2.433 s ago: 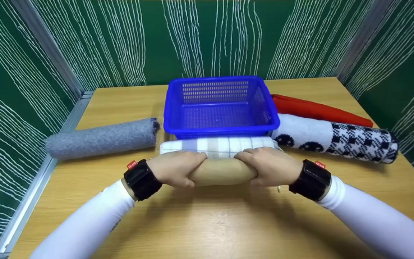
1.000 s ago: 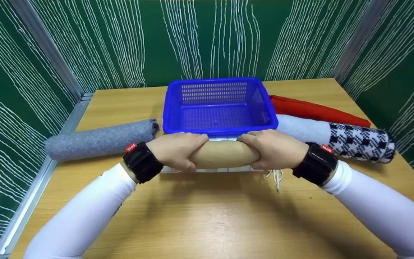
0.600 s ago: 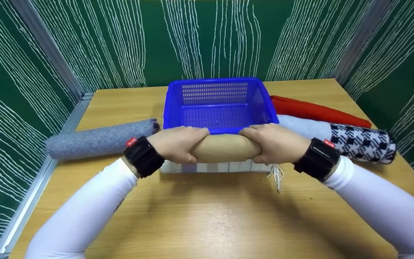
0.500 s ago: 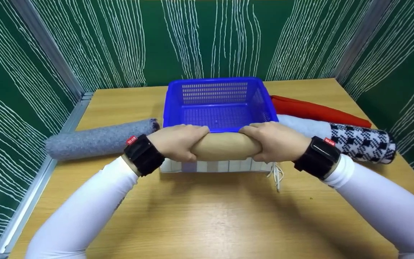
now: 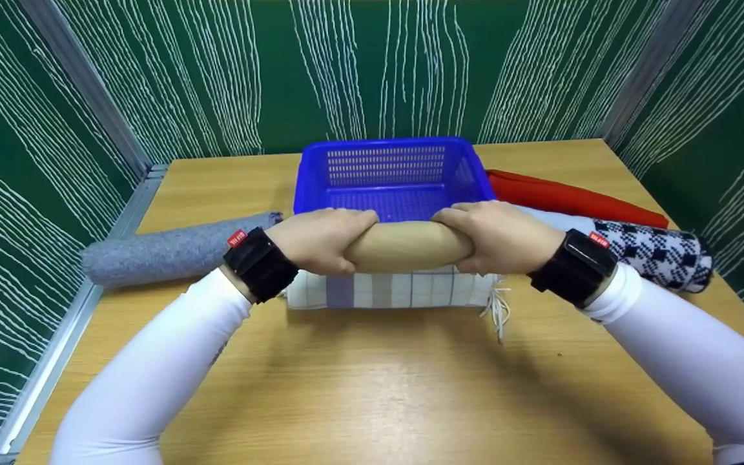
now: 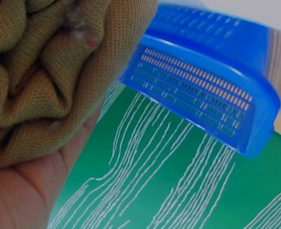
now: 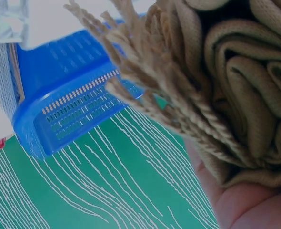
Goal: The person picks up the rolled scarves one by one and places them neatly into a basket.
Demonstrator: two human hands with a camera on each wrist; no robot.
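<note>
One basket, blue plastic, slotted walls, standing on the table and taken here as the landmark. One tan roll, woven cloth, raised off the table at the basket's near side and, in the head view, covering the basket's near rim; whether it touches that rim cannot be told. Its ends show coiled layers in the wrist views, with a twisted tan fringe at the right end. One left hand, clamped on the tan roll's left part, thumb on the side away from the basket. One right hand, clamped likewise on the right part; the two hands are apart, a bare stretch of tan roll between them. One plaid roll, white with lilac and beige bands, lying below the tan roll at the basket's near side, partly covered, white tassels at its right end. One grey roll, lying to the left of the basket, its right end partly behind the left hand. One red roll, lying to the right of the basket. One patterned roll, black and white, also to the basket's right, nearer the person than the red roll, partly covered by the right hand and wristband. Green panels with white wavy lines, standing behind the basket and to both sides.
</note>
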